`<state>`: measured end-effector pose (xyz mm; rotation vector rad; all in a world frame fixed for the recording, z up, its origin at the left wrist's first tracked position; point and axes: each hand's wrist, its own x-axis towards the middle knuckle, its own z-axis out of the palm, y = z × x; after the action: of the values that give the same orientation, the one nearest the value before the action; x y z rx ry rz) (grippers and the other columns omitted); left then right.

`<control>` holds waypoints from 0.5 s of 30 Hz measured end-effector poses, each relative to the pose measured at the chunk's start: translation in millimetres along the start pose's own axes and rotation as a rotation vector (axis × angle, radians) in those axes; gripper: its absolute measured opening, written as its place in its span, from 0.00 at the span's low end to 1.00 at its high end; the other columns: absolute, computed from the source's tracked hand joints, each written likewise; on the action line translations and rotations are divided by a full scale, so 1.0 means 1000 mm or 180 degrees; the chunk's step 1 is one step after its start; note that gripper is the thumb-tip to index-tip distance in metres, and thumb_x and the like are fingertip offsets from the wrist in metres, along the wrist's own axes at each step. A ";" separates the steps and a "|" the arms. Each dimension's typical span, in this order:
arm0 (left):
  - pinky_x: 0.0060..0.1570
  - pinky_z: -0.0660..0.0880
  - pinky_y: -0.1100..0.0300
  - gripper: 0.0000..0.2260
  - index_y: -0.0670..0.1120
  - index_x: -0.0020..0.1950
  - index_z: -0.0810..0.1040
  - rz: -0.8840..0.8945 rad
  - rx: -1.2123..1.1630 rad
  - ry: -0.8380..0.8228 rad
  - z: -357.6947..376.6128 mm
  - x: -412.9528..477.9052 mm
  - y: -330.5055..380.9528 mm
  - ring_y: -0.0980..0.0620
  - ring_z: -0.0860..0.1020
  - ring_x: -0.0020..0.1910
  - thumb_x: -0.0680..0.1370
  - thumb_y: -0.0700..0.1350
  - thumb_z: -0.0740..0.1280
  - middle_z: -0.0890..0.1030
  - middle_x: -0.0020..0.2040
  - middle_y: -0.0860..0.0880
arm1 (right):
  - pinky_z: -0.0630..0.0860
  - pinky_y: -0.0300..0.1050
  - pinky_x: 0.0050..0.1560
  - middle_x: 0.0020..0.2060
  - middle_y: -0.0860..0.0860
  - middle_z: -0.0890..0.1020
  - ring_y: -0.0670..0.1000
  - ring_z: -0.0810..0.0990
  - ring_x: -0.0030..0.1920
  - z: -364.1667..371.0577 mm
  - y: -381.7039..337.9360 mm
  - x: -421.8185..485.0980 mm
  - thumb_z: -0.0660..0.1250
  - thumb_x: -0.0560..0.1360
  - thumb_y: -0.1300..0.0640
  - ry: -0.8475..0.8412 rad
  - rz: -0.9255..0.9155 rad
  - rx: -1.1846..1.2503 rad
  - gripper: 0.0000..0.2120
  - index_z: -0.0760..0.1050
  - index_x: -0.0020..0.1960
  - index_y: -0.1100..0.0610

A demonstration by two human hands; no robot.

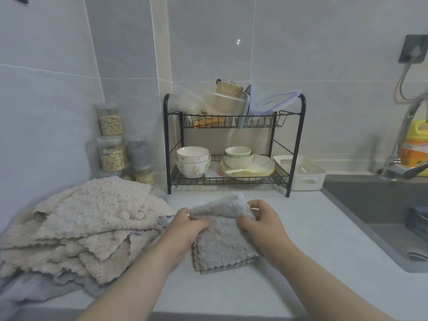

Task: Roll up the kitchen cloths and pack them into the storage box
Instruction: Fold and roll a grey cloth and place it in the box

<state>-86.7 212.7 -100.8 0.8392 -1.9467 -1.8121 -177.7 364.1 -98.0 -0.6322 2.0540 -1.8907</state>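
A grey fluffy kitchen cloth (pixel 220 246) lies on the white counter in front of me, its far part lifted and folded back toward me. My left hand (pixel 187 230) pinches the folded part on its left side. My right hand (pixel 264 225) grips the same fold on the right. A heap of beige and grey cloths (pixel 92 223) is piled to the left of my hands. The white storage box (pixel 305 174) with a handle slot stands at the back right, beside the dish rack; I cannot see inside it.
A black two-tier dish rack (pixel 234 144) with bowls, plates and lidded containers stands behind the cloth. Clear jars of grain (pixel 111 144) sit in the back left corner. A sink (pixel 393 218) with a tap (pixel 403 167) lies to the right.
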 end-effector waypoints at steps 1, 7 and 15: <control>0.49 0.77 0.55 0.19 0.38 0.57 0.72 -0.0154 -0.0357 -0.0028 0.002 0.009 0.003 0.45 0.82 0.45 0.72 0.42 0.74 0.83 0.48 0.43 | 0.79 0.52 0.36 0.41 0.55 0.84 0.55 0.81 0.35 -0.001 -0.003 0.007 0.68 0.73 0.67 -0.0032 0.0030 0.0281 0.10 0.73 0.51 0.56; 0.50 0.76 0.50 0.11 0.40 0.37 0.86 -0.0726 -0.1346 -0.0640 0.009 0.039 0.025 0.43 0.84 0.41 0.75 0.42 0.67 0.85 0.44 0.40 | 0.80 0.55 0.43 0.44 0.58 0.83 0.58 0.82 0.41 -0.009 -0.002 0.050 0.65 0.74 0.70 -0.0372 0.0485 0.1463 0.12 0.72 0.53 0.57; 0.44 0.81 0.43 0.13 0.44 0.51 0.77 0.0302 -0.1139 0.0326 0.032 0.068 0.049 0.42 0.85 0.40 0.70 0.35 0.74 0.85 0.43 0.41 | 0.82 0.52 0.47 0.45 0.48 0.83 0.49 0.84 0.43 -0.003 -0.009 0.091 0.74 0.68 0.44 0.0274 0.0138 -0.0054 0.20 0.72 0.56 0.49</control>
<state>-167.5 195.1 -65.8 0.6930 -1.5097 -1.9387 -256.5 321.4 -80.3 -0.5143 2.1207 -1.9096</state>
